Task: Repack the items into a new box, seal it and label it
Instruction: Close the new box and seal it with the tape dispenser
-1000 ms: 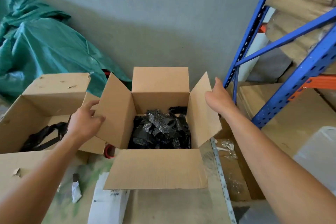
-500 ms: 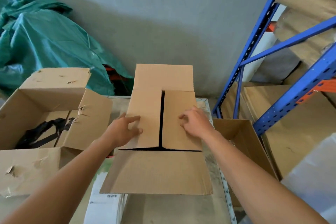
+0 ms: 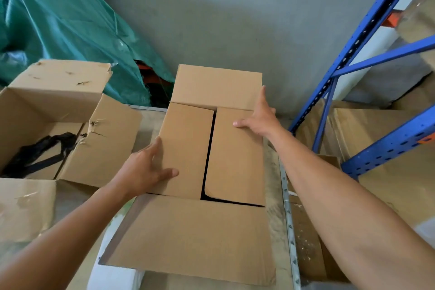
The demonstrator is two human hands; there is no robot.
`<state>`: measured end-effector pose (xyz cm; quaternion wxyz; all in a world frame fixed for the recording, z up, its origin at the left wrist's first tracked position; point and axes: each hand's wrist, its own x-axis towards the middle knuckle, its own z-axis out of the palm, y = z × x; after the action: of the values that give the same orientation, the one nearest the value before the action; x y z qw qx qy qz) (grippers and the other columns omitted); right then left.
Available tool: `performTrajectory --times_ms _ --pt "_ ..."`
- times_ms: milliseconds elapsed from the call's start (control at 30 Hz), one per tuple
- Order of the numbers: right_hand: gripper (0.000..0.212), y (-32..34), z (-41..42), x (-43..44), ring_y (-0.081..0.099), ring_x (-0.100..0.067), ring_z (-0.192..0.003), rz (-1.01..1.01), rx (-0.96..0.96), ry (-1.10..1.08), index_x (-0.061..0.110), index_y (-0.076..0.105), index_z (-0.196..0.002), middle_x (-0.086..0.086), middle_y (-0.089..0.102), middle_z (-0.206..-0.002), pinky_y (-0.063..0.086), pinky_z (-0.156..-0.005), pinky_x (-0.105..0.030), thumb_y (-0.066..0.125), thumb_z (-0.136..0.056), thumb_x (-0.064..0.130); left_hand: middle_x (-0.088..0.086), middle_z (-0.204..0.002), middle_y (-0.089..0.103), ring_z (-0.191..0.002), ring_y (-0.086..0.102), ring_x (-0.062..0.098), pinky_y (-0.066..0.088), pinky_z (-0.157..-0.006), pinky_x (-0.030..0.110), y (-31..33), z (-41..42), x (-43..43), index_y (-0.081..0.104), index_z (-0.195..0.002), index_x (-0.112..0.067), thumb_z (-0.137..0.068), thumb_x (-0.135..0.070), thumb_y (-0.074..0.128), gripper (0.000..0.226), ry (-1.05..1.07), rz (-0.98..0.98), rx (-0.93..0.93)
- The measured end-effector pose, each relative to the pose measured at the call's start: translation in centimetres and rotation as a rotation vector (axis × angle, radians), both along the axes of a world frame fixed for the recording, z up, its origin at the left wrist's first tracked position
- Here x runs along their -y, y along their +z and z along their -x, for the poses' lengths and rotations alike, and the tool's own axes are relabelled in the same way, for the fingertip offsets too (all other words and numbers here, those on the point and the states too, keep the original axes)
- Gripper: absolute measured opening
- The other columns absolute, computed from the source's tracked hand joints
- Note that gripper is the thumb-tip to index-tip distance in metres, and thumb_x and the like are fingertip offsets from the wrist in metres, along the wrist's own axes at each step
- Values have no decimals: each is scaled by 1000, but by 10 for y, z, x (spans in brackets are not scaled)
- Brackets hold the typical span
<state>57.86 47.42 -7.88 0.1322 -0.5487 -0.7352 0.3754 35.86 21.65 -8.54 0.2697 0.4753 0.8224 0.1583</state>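
The new box (image 3: 211, 148) sits in the middle of the counter (image 3: 146, 122). Its two side flaps are folded down and nearly meet, with a thin dark gap between them. The far flap (image 3: 216, 85) stands up and the near flap (image 3: 190, 233) lies open toward the person.

The left hand (image 3: 143, 172) lies flat and open on the left flap (image 3: 186, 148), at its near left edge. The right hand (image 3: 259, 117) is open too, with its fingers spread on the far right corner of the right flap (image 3: 235, 155), reaching up toward the far flap. Neither hand grips anything.

To do this step well, I think the hands should keep both side flaps pressed flat and level, then fold the far flap down and the near flap up so their edges meet in the middle. The right flap looks a bit crooked at its near end, so it may need a nudge to line up before tape goes on.

The old box (image 3: 47, 110) stands open to the left, with torn flaps and something black (image 3: 40, 150) inside it.

I can see no brand or writing on either box. A white sheet (image 3: 115, 275) peeks out under the near flap, but no words on it can be read
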Motion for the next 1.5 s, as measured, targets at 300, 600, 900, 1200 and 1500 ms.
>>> performTrajectory --times_ms 300,600,900,1200,1500 --pt "67 19 -7 -4 61 -12 -116 19 -422 -92 23 45 -141 4 62 -130 50 -94 -32 77 -83 30 10 -146 54 -127 54 30 43 -98 34 -6 4 0 13 -163 -22 -78 -57 79 113 48 -10 40" --pt "71 36 -52 34 48 -2 -133 75 -442 57 33 52 -143 16 54 -145 36 -112 -41 38 -91 79 -6 -134 61 -128 57 24 44 -96 33 -6 8 22 28 -159 -31 -81 -46 82 96 111 -66 190" --pt "74 48 -38 35 46 -32 -139 379 -782 -197 14 44 -147 -11 54 -144 36 -117 -54 41 -96 69 13 -142 56 -124 56 29 44 -104 37 -3 7 18 12 -163 -27 -87 -50 74 100 112 50 118" --pt "26 58 -42 15 56 -29 -120 427 -690 7 19 65 -111 -6 63 -121 40 -108 -49 54 -97 38 9 -135 61 -112 59 25 47 -98 34 -5 4 17 12 -163 -25 -88 -48 74 100 125 38 83" --pt "104 36 -38 33 47 -22 -119 -177 -180 171 38 22 -140 1 45 -132 50 -99 -45 94 -66 37 8 -132 61 -100 54 18 45 -88 28 -4 5 14 15 -162 -25 -87 -46 76 99 124 43 85"
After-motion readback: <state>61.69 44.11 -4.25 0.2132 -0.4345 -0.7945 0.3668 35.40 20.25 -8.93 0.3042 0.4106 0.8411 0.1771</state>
